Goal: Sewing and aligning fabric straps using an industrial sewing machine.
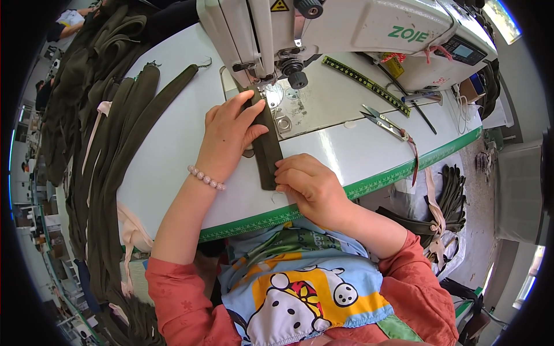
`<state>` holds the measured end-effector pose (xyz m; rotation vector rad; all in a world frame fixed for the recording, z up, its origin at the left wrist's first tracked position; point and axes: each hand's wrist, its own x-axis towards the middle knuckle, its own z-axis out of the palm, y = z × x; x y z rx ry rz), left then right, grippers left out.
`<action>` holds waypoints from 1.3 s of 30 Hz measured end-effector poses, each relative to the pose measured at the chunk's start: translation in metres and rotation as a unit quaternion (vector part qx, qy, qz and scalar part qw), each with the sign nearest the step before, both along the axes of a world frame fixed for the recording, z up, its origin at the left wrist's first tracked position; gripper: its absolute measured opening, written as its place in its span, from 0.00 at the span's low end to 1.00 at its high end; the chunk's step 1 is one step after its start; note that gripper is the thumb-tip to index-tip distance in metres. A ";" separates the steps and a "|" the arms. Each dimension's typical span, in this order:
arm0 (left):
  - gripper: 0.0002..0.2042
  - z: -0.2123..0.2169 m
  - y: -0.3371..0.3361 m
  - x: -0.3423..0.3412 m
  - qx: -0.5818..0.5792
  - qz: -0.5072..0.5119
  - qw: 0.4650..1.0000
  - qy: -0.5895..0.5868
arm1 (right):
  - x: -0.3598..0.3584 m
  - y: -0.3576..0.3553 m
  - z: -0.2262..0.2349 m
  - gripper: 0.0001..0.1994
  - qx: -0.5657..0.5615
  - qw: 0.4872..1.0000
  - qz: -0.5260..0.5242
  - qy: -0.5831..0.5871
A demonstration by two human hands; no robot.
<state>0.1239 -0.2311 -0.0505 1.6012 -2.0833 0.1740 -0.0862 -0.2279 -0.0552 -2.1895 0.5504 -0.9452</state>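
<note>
A smooth white sewing table (156, 173), along whose front edge a green measuring tape (248, 224) is fixed.
By this table a white sewing machine (340, 29) is carried. A long, flat strip of dark olive fabric (268, 155) is laid toward the front edge; a bunch of dark olive fabric strips (124, 132) is draped at the left. At the right, a yellow-and-black measuring strip (366, 85) and metal scissors (384, 123) with parted blades are placed.

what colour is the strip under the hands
The strip is dark olive, shown in the head view.
</note>
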 end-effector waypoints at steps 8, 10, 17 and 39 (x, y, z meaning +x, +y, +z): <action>0.10 0.011 0.062 -0.037 0.056 -0.064 0.992 0.088 | -0.008 0.002 0.001 0.12 -0.030 0.998 -0.046 0.043; 0.09 0.012 0.066 -0.040 0.047 -0.062 0.993 0.089 | -0.009 0.002 -0.001 0.12 -0.038 0.997 -0.044 0.043; 0.09 0.019 0.070 -0.043 0.041 -0.068 0.997 0.022 | -0.016 0.007 -0.005 0.12 -0.070 0.995 -0.066 0.013; 0.10 0.009 0.069 -0.042 -0.026 -0.069 0.996 0.052 | -0.032 0.012 -0.014 0.16 -0.168 0.983 -0.043 0.062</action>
